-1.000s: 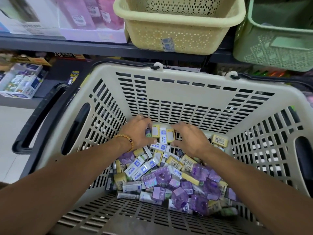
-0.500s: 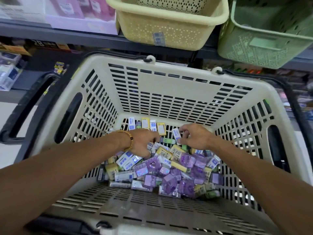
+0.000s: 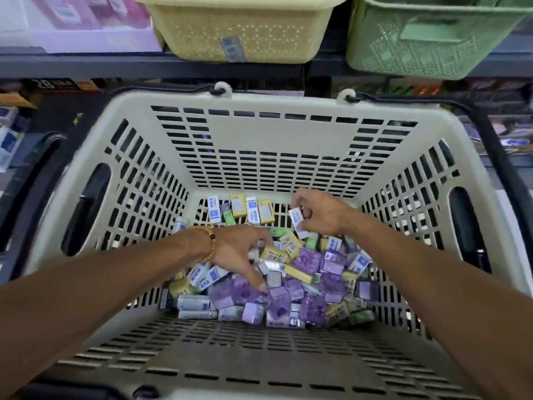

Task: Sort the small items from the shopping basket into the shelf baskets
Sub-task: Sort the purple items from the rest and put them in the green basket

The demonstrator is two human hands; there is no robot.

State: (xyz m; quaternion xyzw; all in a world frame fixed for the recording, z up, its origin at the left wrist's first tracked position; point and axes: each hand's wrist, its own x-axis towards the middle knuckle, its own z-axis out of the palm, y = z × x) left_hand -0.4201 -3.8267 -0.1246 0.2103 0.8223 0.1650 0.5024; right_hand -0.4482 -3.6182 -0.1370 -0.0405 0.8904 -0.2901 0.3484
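A cream shopping basket (image 3: 271, 157) holds a heap of small items (image 3: 305, 284): purple packets, white-and-blue boxes, yellow boxes. A short row of boxes (image 3: 245, 209) stands against its far wall. My right hand (image 3: 320, 215) pinches a white-and-blue box (image 3: 297, 219) just above the heap. Reaching into the pile, my left hand (image 3: 239, 252), with a bead bracelet at the wrist, has its fingers down among the packets; whether it holds one is hidden. A yellow shelf basket (image 3: 239, 33) and a green shelf basket (image 3: 427, 39) sit on the shelf above.
Pink and white cartons (image 3: 72, 21) stand on the shelf left of the yellow basket. The shopping basket's black handles (image 3: 501, 157) hang at both sides. Lower shelves with boxed goods (image 3: 8, 140) lie at the far left.
My right hand has lifted slightly with a white-and-blue box pinched in it. My left hand has moved from the back row down into the middle of the heap.
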